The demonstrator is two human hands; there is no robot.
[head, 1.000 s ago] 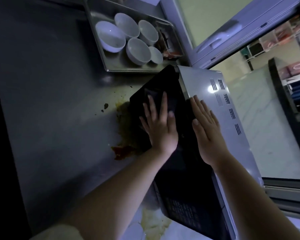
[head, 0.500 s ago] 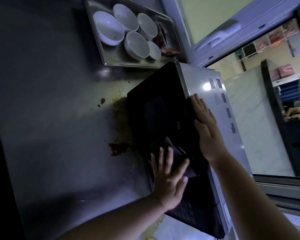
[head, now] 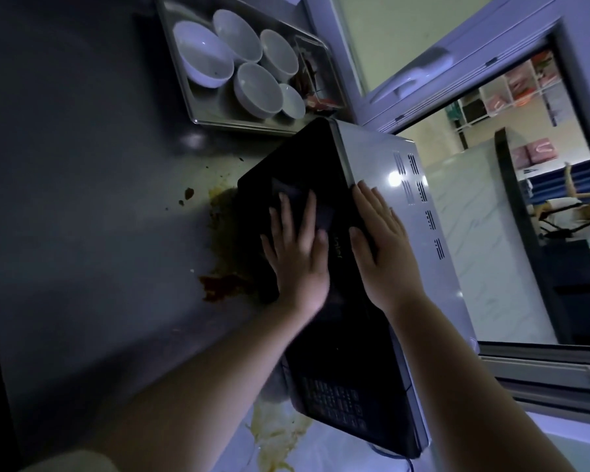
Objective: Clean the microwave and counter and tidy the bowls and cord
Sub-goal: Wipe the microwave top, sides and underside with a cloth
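Microwave stands skewed on the steel surface, its black glass door facing the camera and both hands laid on it. The left hand lies flat on the door with fingers straight and slightly spread, pressing a dark cloth against the glass; the cloth shows past the fingertips and beside the thumb. The right hand is also flat and open, just to the right of the left one, fingers together along the door's edge where it meets the silver casing, the thumb resting on the glass. Neither hand curls round anything.

Rows of vent slots sit in the casing right of the right hand. The keypad is on the part of the door below the wrists, between the two forearms. A short run of dark cord shows under the microwave's near corner.

Left of the left hand, brown and red stains spread on the surface up to the microwave's edge. A yellowish spill lies under the left forearm. Beyond the fingertips, five white bowls stand close together in a metal tray, with some dark scraps at the tray's right end.
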